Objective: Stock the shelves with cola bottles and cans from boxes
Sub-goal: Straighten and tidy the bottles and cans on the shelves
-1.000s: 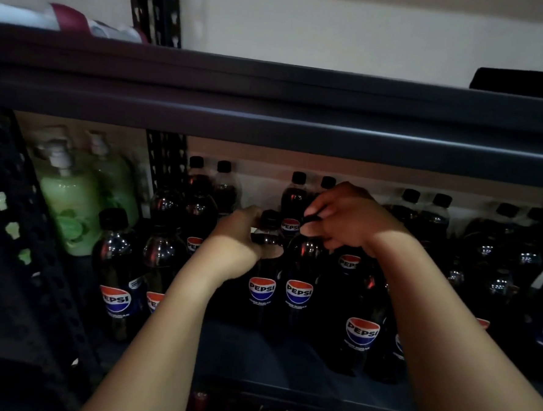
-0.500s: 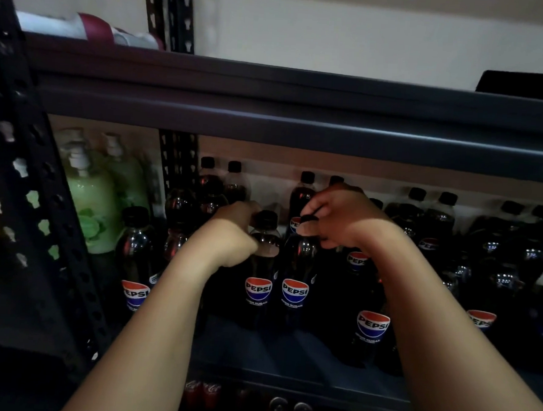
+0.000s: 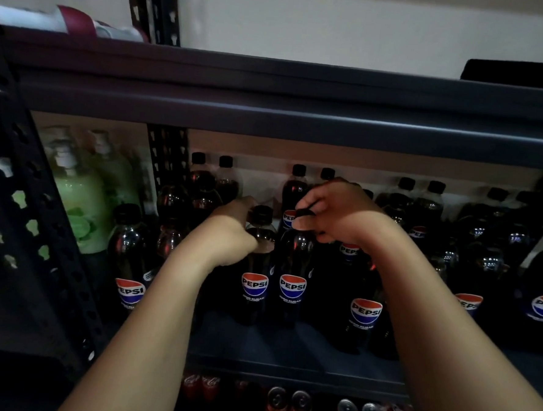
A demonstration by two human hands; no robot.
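Two dark Pepsi bottles stand side by side on the middle shelf (image 3: 287,349). My left hand (image 3: 230,231) grips the neck and shoulder of the left bottle (image 3: 254,287), its black cap showing beside my fingers. My right hand (image 3: 336,212) pinches the black cap of the right bottle (image 3: 292,289) from above. Both bottles stand upright, labels facing me. Several more Pepsi bottles (image 3: 363,315) fill the shelf behind and to both sides.
Green pump soap bottles (image 3: 79,200) stand at the shelf's left end behind a perforated upright post (image 3: 34,222). The shelf beam above (image 3: 301,118) overhangs the bottles. Red cola cans (image 3: 289,406) sit on the shelf below. A white and maroon item (image 3: 68,21) lies on top.
The view has shifted slightly, with everything sliding right in frame. Both hands keep their hold on the same two bottles, which stay upright on the shelf.
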